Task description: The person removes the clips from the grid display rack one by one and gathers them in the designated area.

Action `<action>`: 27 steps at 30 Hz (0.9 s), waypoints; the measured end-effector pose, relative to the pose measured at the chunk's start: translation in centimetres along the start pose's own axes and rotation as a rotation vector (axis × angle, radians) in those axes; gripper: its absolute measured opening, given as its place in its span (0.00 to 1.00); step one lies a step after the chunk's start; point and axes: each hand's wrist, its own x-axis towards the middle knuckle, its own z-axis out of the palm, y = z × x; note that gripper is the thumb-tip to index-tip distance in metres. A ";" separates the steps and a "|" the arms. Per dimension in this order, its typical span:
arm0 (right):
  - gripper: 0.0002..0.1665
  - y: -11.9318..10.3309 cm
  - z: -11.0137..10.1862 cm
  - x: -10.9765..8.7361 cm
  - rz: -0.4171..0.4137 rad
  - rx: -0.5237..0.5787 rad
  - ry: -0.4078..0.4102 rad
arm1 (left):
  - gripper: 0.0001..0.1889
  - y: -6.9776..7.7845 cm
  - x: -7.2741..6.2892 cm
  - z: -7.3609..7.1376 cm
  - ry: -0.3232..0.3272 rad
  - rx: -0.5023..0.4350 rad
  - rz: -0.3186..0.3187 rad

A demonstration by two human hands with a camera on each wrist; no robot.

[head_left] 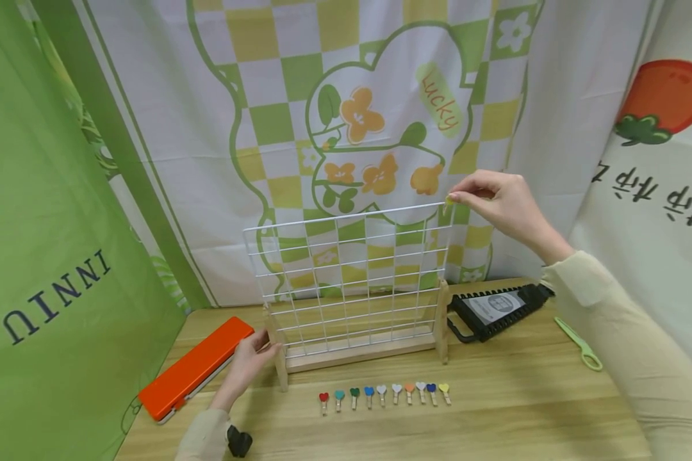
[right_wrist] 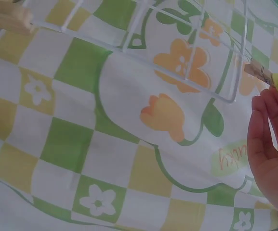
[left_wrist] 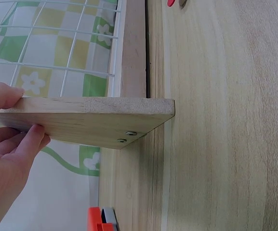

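Note:
A white wire grid (head_left: 352,256) stands upright in a wooden base with two side legs. My left hand (head_left: 248,365) grips the left wooden leg (left_wrist: 90,120), thumb on one face and fingers on the other. At the grid's top right corner, my right hand (head_left: 498,202) pinches a small wooden clothespin (right_wrist: 258,70) by its yellow heart (right_wrist: 277,82). In the right wrist view the clothespin's tip is just beside the grid wire. In front of the stand lies a row of several heart clothespins, from a red one (head_left: 323,398) to a yellow one (head_left: 444,389).
An orange-red case (head_left: 196,368) lies left of the stand. To the right are a black toothed-edge item (head_left: 490,310) with a grey label and a light green tool (head_left: 579,344) with a loop handle. A patterned curtain (head_left: 265,128) hangs right behind the grid.

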 end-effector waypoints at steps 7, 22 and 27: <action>0.04 0.9 1.1 -4.0 0.029 -0.019 -0.070 | 0.31 0.0 0.0 -0.1 -0.013 0.002 -0.005; 0.04 6.6 8.5 -18.3 0.251 0.034 -0.413 | 0.30 0.5 -0.1 -0.3 -0.024 -0.005 0.007; 0.09 8.0 10.2 -21.5 0.306 0.079 -0.505 | 0.32 0.4 -0.1 -0.3 -0.031 0.008 -0.002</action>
